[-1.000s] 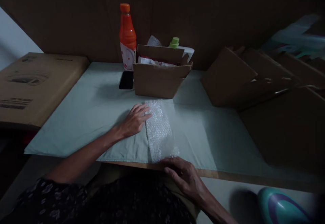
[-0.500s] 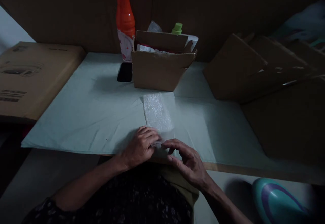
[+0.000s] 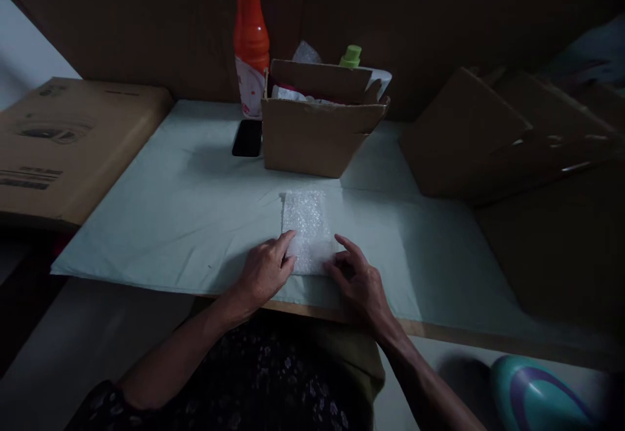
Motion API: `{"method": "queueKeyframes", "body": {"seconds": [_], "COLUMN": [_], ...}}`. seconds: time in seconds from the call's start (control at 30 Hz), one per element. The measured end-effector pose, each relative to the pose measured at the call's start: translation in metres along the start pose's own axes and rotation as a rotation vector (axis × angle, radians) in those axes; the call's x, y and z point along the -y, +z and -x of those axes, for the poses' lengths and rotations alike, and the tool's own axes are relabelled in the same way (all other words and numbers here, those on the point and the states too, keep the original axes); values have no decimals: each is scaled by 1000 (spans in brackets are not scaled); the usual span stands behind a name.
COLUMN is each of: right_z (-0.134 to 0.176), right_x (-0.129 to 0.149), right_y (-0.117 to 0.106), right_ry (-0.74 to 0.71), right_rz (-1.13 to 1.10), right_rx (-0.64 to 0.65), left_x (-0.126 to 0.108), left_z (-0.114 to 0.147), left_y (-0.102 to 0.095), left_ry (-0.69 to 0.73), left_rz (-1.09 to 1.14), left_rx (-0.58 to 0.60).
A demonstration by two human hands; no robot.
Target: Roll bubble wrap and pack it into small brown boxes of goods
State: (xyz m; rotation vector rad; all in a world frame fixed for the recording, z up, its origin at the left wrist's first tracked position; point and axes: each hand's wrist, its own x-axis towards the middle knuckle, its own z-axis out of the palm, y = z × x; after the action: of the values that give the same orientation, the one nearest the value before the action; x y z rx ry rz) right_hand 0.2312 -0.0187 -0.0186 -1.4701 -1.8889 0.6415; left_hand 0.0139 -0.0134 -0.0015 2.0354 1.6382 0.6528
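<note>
Glossy, bumpy plastic bubble wrap [image 3: 306, 217].

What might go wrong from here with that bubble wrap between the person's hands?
The clear bubble-wrap sheet lies near the front edge of the pale green cloth, so a careless tug might drag it off. The cloth is creased and could bunch up if the left hand or right hand pulls it. Should it shift, the tall orange bottle might topple toward the flat black phone.

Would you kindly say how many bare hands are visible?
2: the bare left hand at the left edge of the clear bubble wrap, the bare right hand at its near right corner.
</note>
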Motion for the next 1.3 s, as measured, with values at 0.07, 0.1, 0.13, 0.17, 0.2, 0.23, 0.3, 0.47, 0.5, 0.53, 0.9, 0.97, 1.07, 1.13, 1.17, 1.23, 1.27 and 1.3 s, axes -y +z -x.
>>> {"method": "queueKeyframes", "body": {"seconds": [0.07, 0.1, 0.13, 0.17, 0.2, 0.23, 0.3, 0.47, 0.5, 0.53, 0.9, 0.97, 1.07, 1.13, 1.17, 1.23, 1.27, 1.3], "right_z": [3, 6, 9, 12, 15, 17, 17, 5, 3, 1, 4, 5, 2, 0, -1, -2, -1, 0], "right_x": [-2, -1, 0, 3, 6, 9, 14, 13, 12, 13, 30, 29, 25, 23, 22, 22, 23, 24], "right_y": [-1, -4, -7, -9, -12, -14, -15, -7, -7, -7, -17, -11, -3, 0, 0, -2, -4, -5], "right_ry": [-81, -133, -191, -251, -310, -360, -426, -502, -507, -503, -399, -459, -485, -483, -480, -453, -432, -413], "right_rz": [123, 192, 258, 314, 356, 387, 428, 383, 340, 293, 311, 369, 404, 356, 315, 229, 202, 198], "right_rx": [-74, -116, -149, -154, -124, -67, 66, 143, 147, 155, -78, 19, 100, 94, 94, 119, 125, 114], "left_x": [3, 5, 6, 7, 7, 7, 7, 8, 8, 9, 5, 4, 5, 7, 8, 10, 10, 11], "left_z": [0, 1, 1, 2, 3, 5, 9, 24, 26, 28, 12, 10, 15, 21, 24, 27, 27, 26], "left_y": [2, 3, 3, 4, 4, 3, 0, -8, -8, -9, -4, -1, -3, -6, -8, -12, -13, -13], "left_ry": [13, 20, 29, 39, 52, 68, 126, 368, 385, 389, 82, 82, 164, 254, 281, 274, 249, 220], "left_rz": [-52, -64, -71, -74, -73, -70, -60, -41, -30, -7, -11, -68, -54, 6, 35, 82, 95, 101], "left_rx": [-2, -11, -29, -55, -91, -131, -201, -94, -90, -109, -150, -171, -190, -150, -123, -80, -71, -69]}}
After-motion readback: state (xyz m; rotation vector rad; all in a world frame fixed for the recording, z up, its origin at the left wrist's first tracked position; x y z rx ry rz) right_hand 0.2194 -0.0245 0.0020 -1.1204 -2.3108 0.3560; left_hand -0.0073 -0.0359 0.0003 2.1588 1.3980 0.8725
